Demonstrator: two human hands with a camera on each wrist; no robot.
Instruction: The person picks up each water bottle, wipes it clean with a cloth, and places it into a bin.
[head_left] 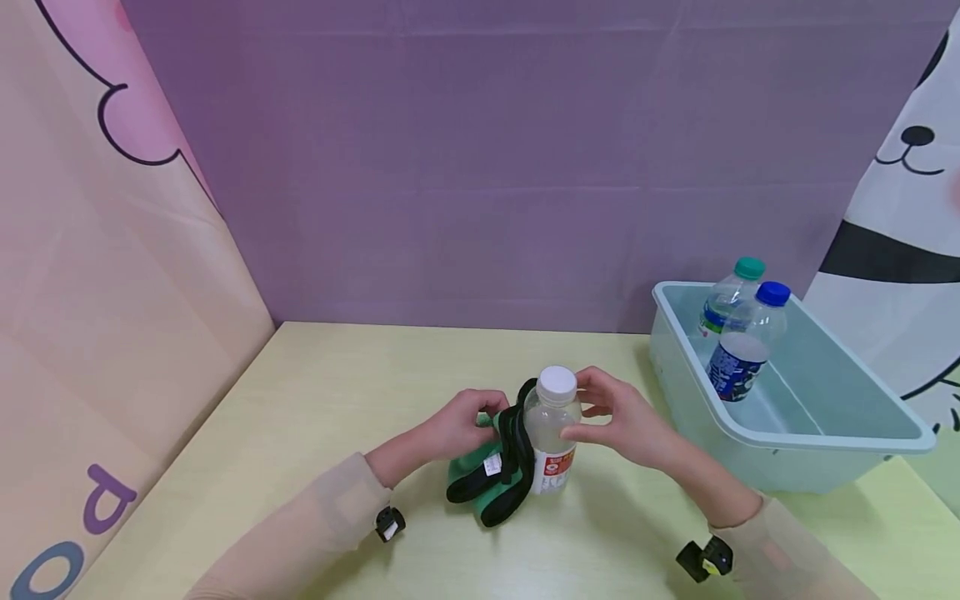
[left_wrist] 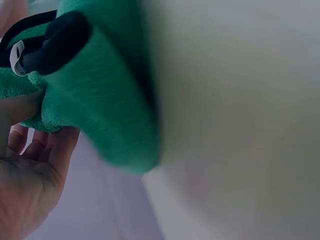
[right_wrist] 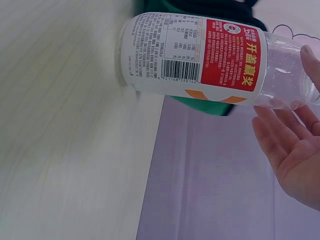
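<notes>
A clear plastic bottle (head_left: 551,414) with a white cap and a red-and-white label stands upright on the table. My right hand (head_left: 628,417) holds it near the shoulder, thumb in front and fingers on the far side, as the right wrist view of the bottle (right_wrist: 195,60) also shows. To its left, my left hand (head_left: 467,423) pinches a green fuzzy cloth piece (left_wrist: 105,95) with black edging and a small white tag. The cloth (head_left: 471,463) is folded and its black edging lies against the bottle's left side.
At the right of the table (head_left: 360,375) stands a light blue plastic bin (head_left: 862,442). Inside it are a bottle with a green cap (head_left: 749,267) and a bottle with a blue cap (head_left: 772,293). A purple backdrop (head_left: 465,167) rises behind the table.
</notes>
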